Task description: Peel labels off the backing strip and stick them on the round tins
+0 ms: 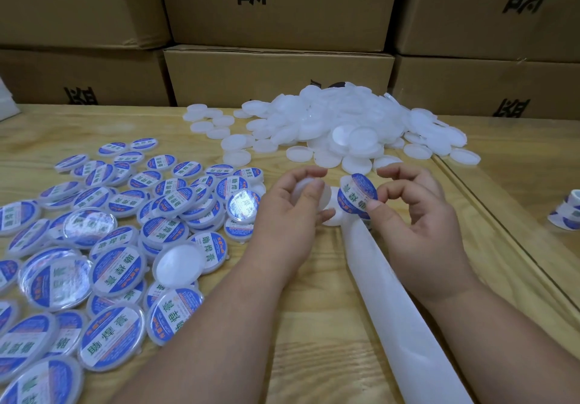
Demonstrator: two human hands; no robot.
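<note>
Left hand: your left hand (295, 206) grips one blank round tin (310, 195), fingers curled round it
Right hand: your right hand (411, 212) pinches one peeled label (357, 196), just beside that tin, not yet stuck on
Backing strip: one bare strip (395, 297) runs along the bench (314, 325) towards you
Done: labelled tins (116, 265), several dozen on your left, too overlapped to count
Left: blank tins (342, 124) heaped behind your hands, well over fifty; I judge you under halfway

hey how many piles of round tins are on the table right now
2. A labelled pile lies on the table's left; an unlabelled white pile lies at the far centre. One more tin is in the left hand.
</note>
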